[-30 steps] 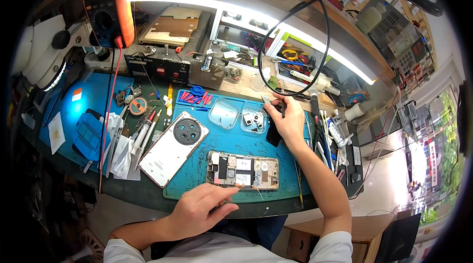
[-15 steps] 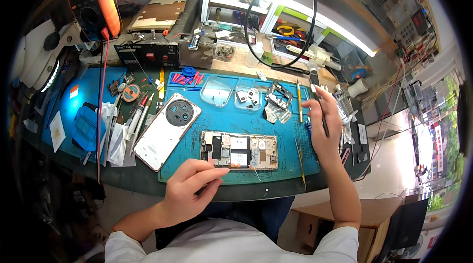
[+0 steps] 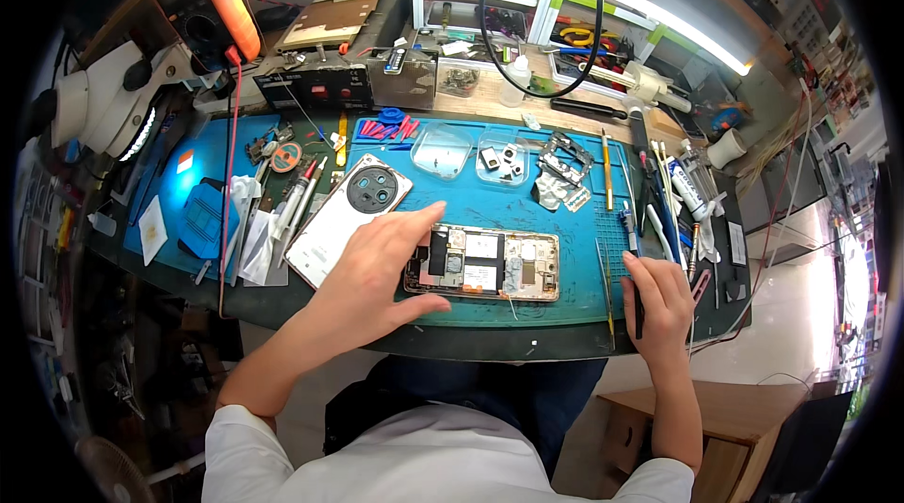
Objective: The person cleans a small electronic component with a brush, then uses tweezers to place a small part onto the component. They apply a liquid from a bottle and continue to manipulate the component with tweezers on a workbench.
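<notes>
The dark surface [image 3: 461, 340] carries a blue mat [image 3: 471, 197]. The left hand [image 3: 365, 279] has its grip released, thumb and fingers parted at the left end of an opened phone [image 3: 482, 263] lying on the mat; whether they touch it, I cannot tell. The right hand [image 3: 659, 307], to the phone's right, has its grip clasped around a slim dark tool [image 3: 639, 319]. A white phone back [image 3: 325, 230] lies partly behind the left hand, and two clear boxes [image 3: 441, 147] sit beyond the phone.
</notes>
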The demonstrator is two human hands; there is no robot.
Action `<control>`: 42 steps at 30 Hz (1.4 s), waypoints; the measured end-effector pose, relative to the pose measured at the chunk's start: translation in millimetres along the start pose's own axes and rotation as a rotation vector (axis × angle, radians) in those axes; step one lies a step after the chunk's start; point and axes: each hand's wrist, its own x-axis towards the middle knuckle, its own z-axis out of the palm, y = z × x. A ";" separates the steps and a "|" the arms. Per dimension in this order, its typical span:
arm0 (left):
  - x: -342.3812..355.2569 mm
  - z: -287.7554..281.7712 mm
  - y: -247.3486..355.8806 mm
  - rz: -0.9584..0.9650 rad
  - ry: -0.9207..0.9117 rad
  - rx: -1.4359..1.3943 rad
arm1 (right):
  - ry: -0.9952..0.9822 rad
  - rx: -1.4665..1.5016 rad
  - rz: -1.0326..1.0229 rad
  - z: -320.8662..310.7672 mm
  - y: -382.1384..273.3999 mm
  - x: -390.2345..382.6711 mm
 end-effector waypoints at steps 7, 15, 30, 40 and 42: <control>11.8 4.5 1.4 0.008 -0.103 0.056 | 0.048 0.055 0.023 8.8 1.4 -7.3; 15.4 5.6 7.9 0.032 -0.092 0.049 | 0.039 0.100 -0.010 0.7 1.2 -13.1; 22.5 9.5 8.3 -0.011 -0.131 -0.073 | 0.126 0.159 0.062 -21.9 4.2 -47.8; 12.2 11.3 12.2 0.034 -0.054 -0.030 | 0.104 0.637 0.075 8.1 -82.0 -18.8; 7.1 11.6 11.8 0.004 -0.034 -0.035 | 0.095 0.697 0.070 20.3 -94.3 -5.9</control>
